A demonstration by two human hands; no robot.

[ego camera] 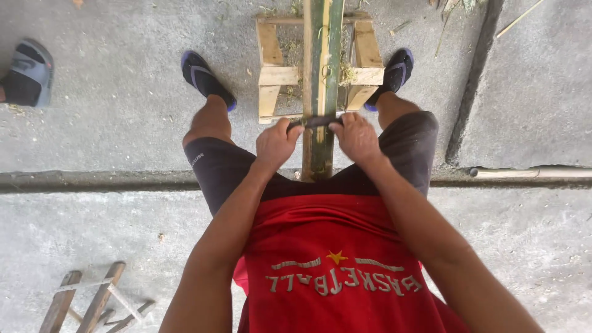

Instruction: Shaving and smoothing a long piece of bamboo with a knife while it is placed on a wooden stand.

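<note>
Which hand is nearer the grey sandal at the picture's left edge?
Left. The left hand grips the dark blade on the sandal's side; the right hand grips beyond the bamboo strip.

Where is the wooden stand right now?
In the head view, the wooden stand sits top centre on the concrete floor, between the person's sandalled feet, with the bamboo strip lying over it.

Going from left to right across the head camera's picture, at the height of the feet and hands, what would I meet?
Grey sandal of another person → left slipper → left hand → green bamboo strip → right hand → right slipper.
</note>
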